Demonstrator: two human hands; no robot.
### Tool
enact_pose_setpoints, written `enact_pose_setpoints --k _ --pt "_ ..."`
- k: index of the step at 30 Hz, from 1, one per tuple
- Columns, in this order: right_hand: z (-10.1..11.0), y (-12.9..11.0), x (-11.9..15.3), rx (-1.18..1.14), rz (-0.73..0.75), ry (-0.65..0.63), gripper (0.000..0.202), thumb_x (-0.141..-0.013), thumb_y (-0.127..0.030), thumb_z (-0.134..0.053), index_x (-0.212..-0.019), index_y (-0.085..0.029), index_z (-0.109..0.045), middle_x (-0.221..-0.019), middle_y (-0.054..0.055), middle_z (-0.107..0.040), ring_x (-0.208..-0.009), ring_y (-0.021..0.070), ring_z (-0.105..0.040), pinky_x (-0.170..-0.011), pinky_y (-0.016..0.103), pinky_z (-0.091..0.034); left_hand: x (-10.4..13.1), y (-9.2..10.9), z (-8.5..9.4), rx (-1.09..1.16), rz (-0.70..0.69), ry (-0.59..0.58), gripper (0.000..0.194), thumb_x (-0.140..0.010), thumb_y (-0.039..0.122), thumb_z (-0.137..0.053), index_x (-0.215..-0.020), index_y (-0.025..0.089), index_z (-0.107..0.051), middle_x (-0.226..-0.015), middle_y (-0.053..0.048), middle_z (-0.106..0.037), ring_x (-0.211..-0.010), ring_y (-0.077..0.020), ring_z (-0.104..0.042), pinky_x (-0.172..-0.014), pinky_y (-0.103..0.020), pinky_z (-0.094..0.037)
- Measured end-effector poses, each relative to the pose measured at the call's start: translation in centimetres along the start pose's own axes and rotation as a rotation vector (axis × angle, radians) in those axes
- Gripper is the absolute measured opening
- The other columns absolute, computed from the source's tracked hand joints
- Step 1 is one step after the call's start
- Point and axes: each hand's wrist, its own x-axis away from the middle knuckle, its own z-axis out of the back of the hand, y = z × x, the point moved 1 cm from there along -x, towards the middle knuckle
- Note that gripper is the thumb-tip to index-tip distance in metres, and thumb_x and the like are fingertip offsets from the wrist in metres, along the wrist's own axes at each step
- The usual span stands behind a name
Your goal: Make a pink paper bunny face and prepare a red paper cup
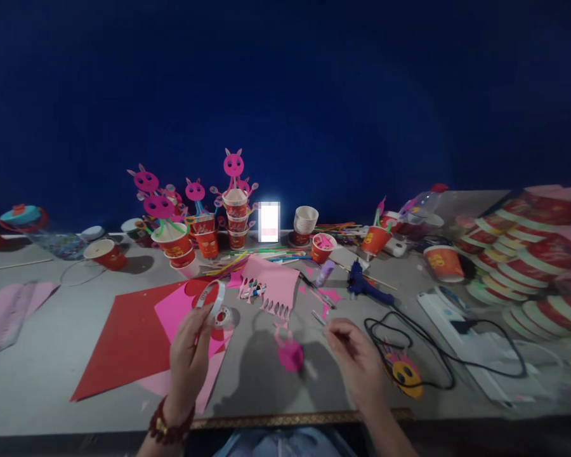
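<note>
My left hand [190,346], with a dark red bead bracelet at the wrist, grips a roll of white tape [215,297] above the red paper [128,339]. My right hand [354,355] pinches a thin, pale, pointed item [318,318] whose kind I cannot make out. Between my hands, a pink bunny-eared paper cutout [290,354] lies on the grey table. Behind it rests a light pink paper sheet [273,282] with a row of cut-out slots. A small tape reel [222,317] sits just beyond my left fingers.
Pink figures in red cups [208,244] stand at the back left. A blue glue gun [364,285] and its black cable lie right, near a white power strip [461,349]. Stacked cups [528,254] fill the far right. A purple glue stick [325,273] is behind my right hand.
</note>
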Motion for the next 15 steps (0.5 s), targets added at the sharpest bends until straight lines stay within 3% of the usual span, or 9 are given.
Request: enact_pose_setpoints --k 2,4,6,9,11,13,14,15 --pt "0.8 1.1 0.1 0.038 -0.088 -0.127 0.025 -0.085 -0.043 -0.072 -0.078 -0.020 -0.071 -0.081 0.007 -0.069 -0.076 0.0218 -0.067 -0.068 0.030 -0.057 -0.5 -1.4 1.5 -0.180 -0.107 -0.083 0.025 -0.099 0.027 -0.049 -0.119 0.022 -0.063 -0.106 -0.010 -0.069 -0.102 -0.0265 -0.064 -0.087 -0.041 -0.052" --pt "0.9 1.9 0.7 0.058 -0.108 -0.212 0.028 -0.085 -0.047 -0.071 -0.078 -0.020 -0.075 -0.085 0.007 -0.069 -0.077 0.0219 -0.067 -0.066 0.029 -0.056 -0.8 -3.1 2.8 -0.424 -0.161 -0.066 0.026 -0.099 0.026 -0.046 -0.116 0.020 -0.064 -0.101 -0.012 -0.069 -0.097 -0.0293 -0.064 -0.085 -0.044 -0.050" --pt "0.6 2.2 1.6 0.067 -0.098 -0.217 0.031 -0.085 -0.049 -0.070 -0.077 -0.020 -0.075 -0.086 0.007 -0.068 -0.077 0.0212 -0.067 -0.064 0.028 -0.055 -0.9 -5.0 3.9 -0.618 -0.166 -0.119 0.028 -0.099 0.026 -0.043 -0.117 0.020 -0.063 -0.100 -0.012 -0.070 -0.094 -0.0307 -0.064 -0.080 -0.044 -0.050" --pt "-0.1 2.4 2.5 0.075 -0.136 -0.196 0.031 -0.086 -0.048 -0.069 -0.075 -0.019 -0.072 -0.076 0.005 -0.067 -0.068 0.0191 -0.064 -0.060 0.026 -0.052 -0.9 -6.6 4.5 -0.709 -0.172 -0.191 0.030 -0.099 0.028 -0.041 -0.119 0.019 -0.062 -0.105 -0.013 -0.069 -0.091 -0.0301 -0.064 -0.081 -0.043 -0.051" --pt "-0.4 2.3 2.8 0.094 -0.189 -0.218 0.030 -0.087 -0.046 -0.069 -0.075 -0.019 -0.071 -0.068 0.003 -0.066 -0.060 0.0177 -0.062 -0.056 0.025 -0.050 -0.6 -6.0 4.1 -0.726 -0.165 -0.164 0.033 -0.098 0.031 -0.045 -0.125 0.018 -0.058 -0.114 -0.016 -0.065 -0.098 -0.0332 -0.062 -0.084 -0.047 -0.051" --pt "-0.5 2.3 2.8 0.122 -0.227 -0.235 0.029 -0.087 -0.046 -0.068 -0.075 -0.019 -0.071 -0.065 0.002 -0.067 -0.057 0.0172 -0.061 -0.054 0.025 -0.049 0.3 -4.0 2.7 -0.641 -0.184 -0.117 0.033 -0.096 0.029 -0.051 -0.127 0.018 -0.056 -0.119 -0.017 -0.062 -0.109 -0.0353 -0.059 -0.090 -0.051 -0.050" --pt "-0.5 2.2 2.7 0.134 -0.236 -0.236 0.029 -0.087 -0.045 -0.067 -0.076 -0.019 -0.070 -0.065 0.002 -0.067 -0.057 0.0175 -0.061 -0.054 0.025 -0.049 1.1 -2.6 1.7 -0.535 -0.244 -0.149 0.031 -0.094 0.026 -0.054 -0.125 0.019 -0.057 -0.116 -0.016 -0.063 -0.111 -0.0340 -0.059 -0.092 -0.049 -0.050" --pt "-0.5 2.2 2.7 0.144 -0.239 -0.233 0.028 -0.087 -0.045 -0.067 -0.076 -0.019 -0.070 -0.066 0.002 -0.068 -0.058 0.0179 -0.062 -0.055 0.026 -0.049 2.0 -1.2 0.6 -0.415 -0.310 -0.259 0.032 -0.094 0.021 -0.055 -0.125 0.021 -0.056 -0.116 -0.014 -0.064 -0.111 -0.0311 -0.059 -0.092 -0.046 -0.052"
